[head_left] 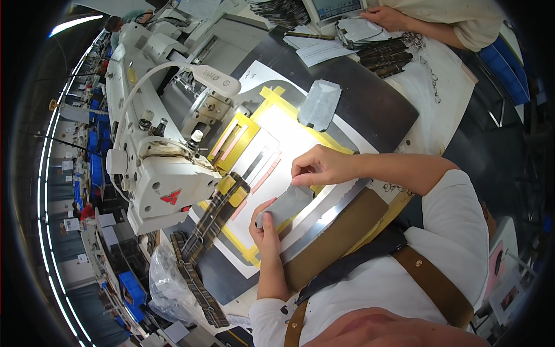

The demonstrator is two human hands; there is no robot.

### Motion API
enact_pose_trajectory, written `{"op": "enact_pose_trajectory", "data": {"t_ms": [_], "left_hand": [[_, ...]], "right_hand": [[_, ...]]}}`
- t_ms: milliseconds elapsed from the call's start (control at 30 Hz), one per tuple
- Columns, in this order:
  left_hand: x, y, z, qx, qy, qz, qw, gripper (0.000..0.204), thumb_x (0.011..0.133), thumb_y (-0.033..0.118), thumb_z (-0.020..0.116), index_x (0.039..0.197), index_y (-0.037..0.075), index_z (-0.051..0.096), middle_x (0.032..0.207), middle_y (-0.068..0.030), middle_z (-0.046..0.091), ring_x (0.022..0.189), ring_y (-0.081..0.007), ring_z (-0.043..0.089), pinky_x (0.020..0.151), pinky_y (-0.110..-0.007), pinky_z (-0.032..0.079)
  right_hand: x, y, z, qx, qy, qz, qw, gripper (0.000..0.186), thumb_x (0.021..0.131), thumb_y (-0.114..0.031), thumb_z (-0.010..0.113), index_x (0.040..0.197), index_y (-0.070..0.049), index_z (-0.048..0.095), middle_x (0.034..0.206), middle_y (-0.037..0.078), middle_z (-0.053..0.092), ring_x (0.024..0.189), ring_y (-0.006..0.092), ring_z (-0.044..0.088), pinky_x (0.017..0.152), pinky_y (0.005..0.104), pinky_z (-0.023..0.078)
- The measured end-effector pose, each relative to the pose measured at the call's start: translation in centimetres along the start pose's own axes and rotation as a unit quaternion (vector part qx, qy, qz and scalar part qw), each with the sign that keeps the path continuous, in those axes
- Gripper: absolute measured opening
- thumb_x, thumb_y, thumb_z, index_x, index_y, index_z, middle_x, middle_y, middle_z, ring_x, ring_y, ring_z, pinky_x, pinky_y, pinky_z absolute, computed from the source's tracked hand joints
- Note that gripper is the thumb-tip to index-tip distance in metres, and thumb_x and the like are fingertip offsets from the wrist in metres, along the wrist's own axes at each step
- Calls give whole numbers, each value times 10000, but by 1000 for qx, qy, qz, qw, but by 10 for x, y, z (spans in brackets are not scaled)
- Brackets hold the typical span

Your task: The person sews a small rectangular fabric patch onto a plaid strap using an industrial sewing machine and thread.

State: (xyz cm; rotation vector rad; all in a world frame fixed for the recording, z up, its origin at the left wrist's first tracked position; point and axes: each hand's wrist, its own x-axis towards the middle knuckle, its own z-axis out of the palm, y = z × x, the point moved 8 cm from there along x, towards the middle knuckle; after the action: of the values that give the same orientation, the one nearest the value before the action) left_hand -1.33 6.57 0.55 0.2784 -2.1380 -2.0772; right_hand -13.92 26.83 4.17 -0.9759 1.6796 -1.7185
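Observation:
A small grey fabric piece (pixel 291 203) is stretched between my two hands, just above a white template sheet edged with yellow tape (pixel 272 95). My left hand (pixel 267 232) grips its lower left end, thumb lying on top and fingers underneath. At its upper right corner, my right hand (pixel 324 166) pinches the edge between thumb and fingertips. A second grey piece (pixel 319 105), roughly rectangular with cut corners, lies flat beyond my right hand. Left of my hands, a plaid strip (pixel 215 215) crosses the template's edge beside the sewing machine head (pixel 173 188).
A white lamp (pixel 217 80) on a bent neck hangs over the template. Bundled plaid strips (pixel 384 56) and metal chains lie at the far right, near another person's hand (pixel 386 17). A clear plastic bag (pixel 170 283) sits at the near left. A screen (pixel 337 8) stands at the back.

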Motion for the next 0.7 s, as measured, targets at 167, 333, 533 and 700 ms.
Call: {"op": "enact_pose_trajectory", "data": {"t_ms": [167,333,533,700], "left_hand": [[0,3,6,3,-2,-7,1000,442,1076,327,634,1305,-50,639,1287,-145,676,1202,-227,632,1090,-400,460],[-1,5,4,21,-3,-10,1000,444,1082,338,624,1300,-48,649,1310,-154,679,1207,-220,629,1096,-390,453],[7,25,20,39,-10,1,999,380,1103,314,573,1246,-3,724,1211,-96,746,1113,-155,640,1018,-311,475],[7,37,29,38,-58,20,997,360,1113,298,556,1257,15,726,1203,-78,752,1113,-141,652,1008,-301,493]], "right_hand": [[-3,1,-2,7,5,5,1000,217,1026,-219,713,957,-13,709,818,-3,672,768,71,564,707,256,460],[2,-2,1,17,18,-45,999,277,1012,-287,738,909,-33,699,754,-28,625,697,55,491,639,247,407],[-3,-9,0,-48,-2,-22,999,218,971,-204,785,889,-24,692,749,-20,641,674,54,538,629,234,439],[0,-7,3,-72,1,-44,996,201,965,-183,781,880,-26,690,743,-5,653,658,59,556,619,234,451]]}}
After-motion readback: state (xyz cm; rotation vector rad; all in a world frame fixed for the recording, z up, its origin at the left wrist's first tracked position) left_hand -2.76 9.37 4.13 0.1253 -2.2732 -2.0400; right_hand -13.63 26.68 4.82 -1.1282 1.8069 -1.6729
